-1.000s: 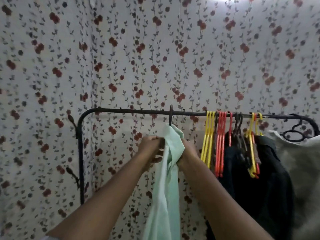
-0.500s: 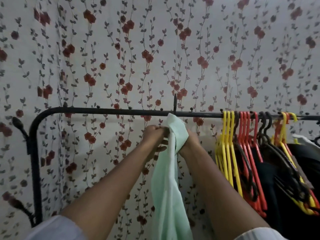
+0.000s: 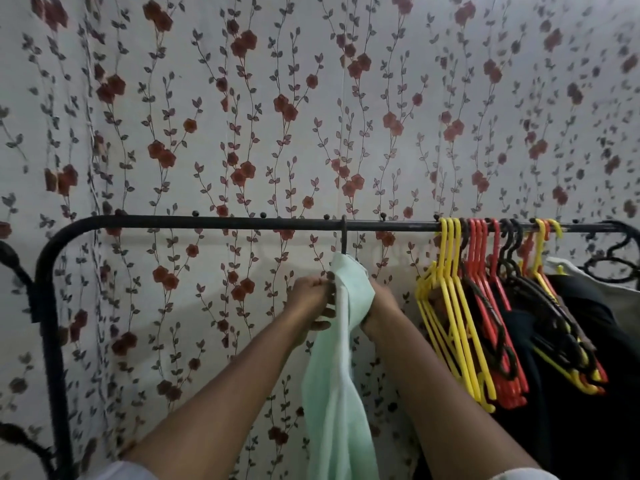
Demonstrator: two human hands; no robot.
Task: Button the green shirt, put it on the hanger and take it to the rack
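Observation:
The pale green shirt (image 3: 341, 375) hangs edge-on from a dark hanger whose hook (image 3: 344, 233) sits over the black rack bar (image 3: 214, 223). My left hand (image 3: 311, 299) pinches the cloth at the shirt's top on its left side. Across the fabric, my right hand (image 3: 375, 303) grips the other side, partly hidden behind the cloth. The hanger's body is covered by the shirt.
Several empty yellow hangers (image 3: 446, 306) and red hangers (image 3: 485, 299) crowd the bar to the right, followed by dark garments (image 3: 571, 375) on black hangers. The rack's curved left post (image 3: 52, 323) stands against flowered wallpaper. The bar left of the shirt is bare.
The view has shifted closer and to the left along the rack. Both hands stay at the shirt's top under the bar, and the hook remains over the bar.

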